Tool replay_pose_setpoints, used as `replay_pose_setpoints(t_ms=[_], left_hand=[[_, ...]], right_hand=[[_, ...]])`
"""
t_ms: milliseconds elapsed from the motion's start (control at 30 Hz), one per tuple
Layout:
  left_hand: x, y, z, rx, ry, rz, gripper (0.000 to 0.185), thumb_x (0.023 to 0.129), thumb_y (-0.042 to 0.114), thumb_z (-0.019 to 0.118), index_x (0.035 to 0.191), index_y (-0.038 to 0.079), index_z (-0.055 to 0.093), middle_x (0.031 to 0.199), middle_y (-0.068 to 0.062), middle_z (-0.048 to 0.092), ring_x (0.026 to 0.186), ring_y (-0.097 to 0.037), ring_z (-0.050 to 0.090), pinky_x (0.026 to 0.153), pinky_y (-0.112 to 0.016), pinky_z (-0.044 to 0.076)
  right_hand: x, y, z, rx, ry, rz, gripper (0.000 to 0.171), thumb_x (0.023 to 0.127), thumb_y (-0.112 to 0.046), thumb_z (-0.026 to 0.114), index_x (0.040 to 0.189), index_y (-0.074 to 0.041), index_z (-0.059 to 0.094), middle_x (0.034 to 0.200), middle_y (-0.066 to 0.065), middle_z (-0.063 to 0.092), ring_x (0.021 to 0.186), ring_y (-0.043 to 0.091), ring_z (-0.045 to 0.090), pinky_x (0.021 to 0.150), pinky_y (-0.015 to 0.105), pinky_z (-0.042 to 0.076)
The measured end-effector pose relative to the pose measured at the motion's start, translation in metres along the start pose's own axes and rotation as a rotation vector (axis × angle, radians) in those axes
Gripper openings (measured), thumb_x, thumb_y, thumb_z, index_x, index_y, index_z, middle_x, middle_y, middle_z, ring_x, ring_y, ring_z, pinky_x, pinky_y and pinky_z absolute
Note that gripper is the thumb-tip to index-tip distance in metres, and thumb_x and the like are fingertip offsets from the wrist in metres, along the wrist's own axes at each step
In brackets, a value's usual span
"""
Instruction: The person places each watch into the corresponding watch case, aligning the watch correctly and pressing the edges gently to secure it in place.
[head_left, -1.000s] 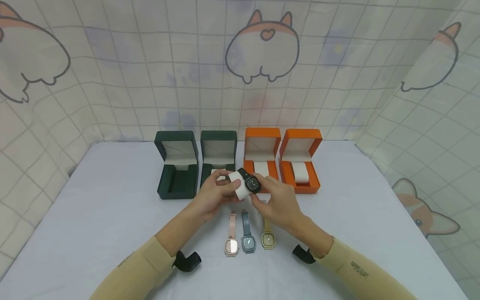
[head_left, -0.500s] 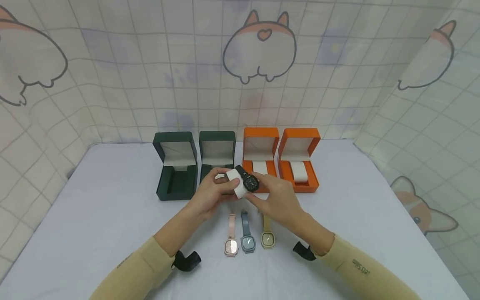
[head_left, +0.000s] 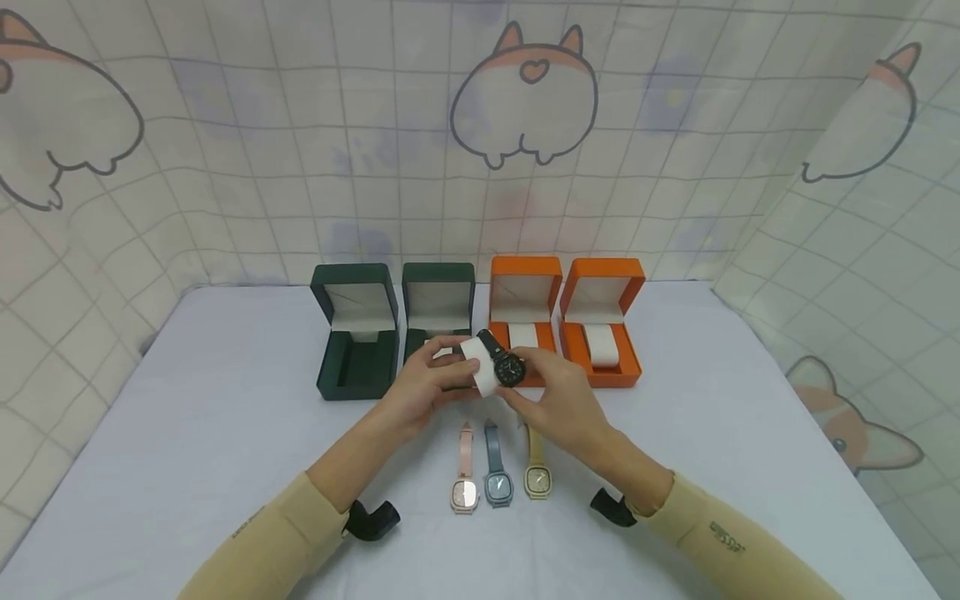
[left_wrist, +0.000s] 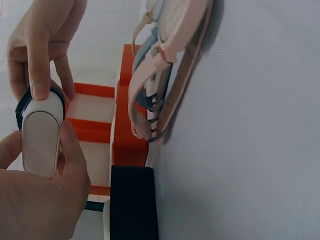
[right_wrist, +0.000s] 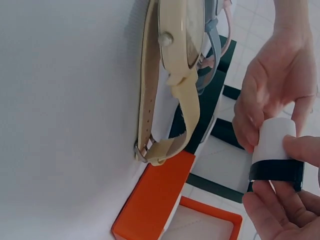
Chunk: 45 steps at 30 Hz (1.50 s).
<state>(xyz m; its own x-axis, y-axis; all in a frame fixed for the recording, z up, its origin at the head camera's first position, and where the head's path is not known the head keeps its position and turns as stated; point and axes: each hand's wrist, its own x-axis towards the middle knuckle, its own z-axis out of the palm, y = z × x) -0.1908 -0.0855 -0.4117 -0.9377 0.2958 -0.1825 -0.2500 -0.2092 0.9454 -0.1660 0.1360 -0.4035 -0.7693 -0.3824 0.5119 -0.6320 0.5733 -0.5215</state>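
The black watch (head_left: 506,364) sits wrapped round a white cushion (head_left: 480,372), held at centre frame just in front of the open boxes, much as it was a second ago. The left hand (head_left: 423,385) grips the cushion while the right hand (head_left: 558,398) pinches the strap, so the fitting looks unfinished. Three watches (head_left: 496,467) lie on the worktop (head_left: 187,433) below.

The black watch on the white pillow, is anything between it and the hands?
No. Both hands hold it directly: the left hand grips the white pillow, and the right hand pinches the black watch wrapped around it.
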Motion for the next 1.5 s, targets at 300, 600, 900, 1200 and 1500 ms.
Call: replay_pose_setpoints(t_ms=[300, 600, 900, 1200, 1500], left_hand=[[0.001, -0.005, -0.005, 0.01, -0.015, -0.002, 0.055, 0.098, 0.011, 0.068, 0.147, 0.005, 0.045, 0.134, -0.02, 0.057, 0.107, -0.025, 0.063, 0.107, -0.055, 0.046], [-0.002, -0.002, -0.009, 0.051, -0.024, 0.009, 0.052, 0.099, 0.012, 0.067, 0.149, 0.009, 0.049, 0.129, -0.016, 0.059, 0.105, -0.025, 0.062, 0.095, -0.046, 0.055], [-0.004, -0.003, -0.013, 0.085, -0.051, 0.019, 0.054, 0.101, 0.011, 0.067, 0.151, 0.012, 0.047, 0.133, -0.018, 0.057, 0.11, -0.025, 0.061, 0.095, -0.044, 0.056], [-0.006, -0.006, -0.011, 0.111, -0.065, 0.037, 0.051, 0.101, 0.013, 0.067, 0.149, 0.014, 0.05, 0.133, -0.018, 0.056, 0.114, -0.028, 0.06, 0.095, -0.04, 0.056], [-0.006, -0.007, -0.009, 0.132, -0.036, 0.02, 0.051, 0.1, 0.011, 0.068, 0.148, 0.012, 0.052, 0.134, -0.017, 0.059, 0.113, -0.027, 0.062, 0.093, -0.039, 0.057]], right_hand=[[-0.001, -0.001, 0.003, 0.036, -0.046, 0.01, 0.053, 0.083, -0.009, 0.088, 0.128, -0.002, 0.063, 0.116, 0.008, 0.069, 0.099, 0.018, 0.067, 0.091, 0.036, 0.058], [0.003, 0.01, -0.009, 0.268, -0.242, 0.096, 0.049, 0.087, -0.01, 0.084, 0.132, -0.007, 0.063, 0.121, 0.001, 0.066, 0.107, 0.017, 0.068, 0.095, 0.038, 0.056], [0.009, 0.03, -0.013, 0.454, -0.305, 0.182, 0.058, 0.092, -0.001, 0.077, 0.144, -0.006, 0.054, 0.141, 0.012, 0.058, 0.127, 0.036, 0.057, 0.101, 0.046, 0.052], [0.01, 0.034, -0.009, 0.506, -0.315, 0.205, 0.061, 0.093, 0.0, 0.075, 0.148, -0.009, 0.053, 0.148, 0.007, 0.055, 0.134, 0.033, 0.053, 0.106, 0.051, 0.047], [0.008, 0.038, -0.009, 0.556, -0.334, 0.248, 0.064, 0.093, -0.002, 0.076, 0.15, -0.006, 0.049, 0.147, 0.012, 0.056, 0.132, 0.036, 0.055, 0.104, 0.043, 0.05]])
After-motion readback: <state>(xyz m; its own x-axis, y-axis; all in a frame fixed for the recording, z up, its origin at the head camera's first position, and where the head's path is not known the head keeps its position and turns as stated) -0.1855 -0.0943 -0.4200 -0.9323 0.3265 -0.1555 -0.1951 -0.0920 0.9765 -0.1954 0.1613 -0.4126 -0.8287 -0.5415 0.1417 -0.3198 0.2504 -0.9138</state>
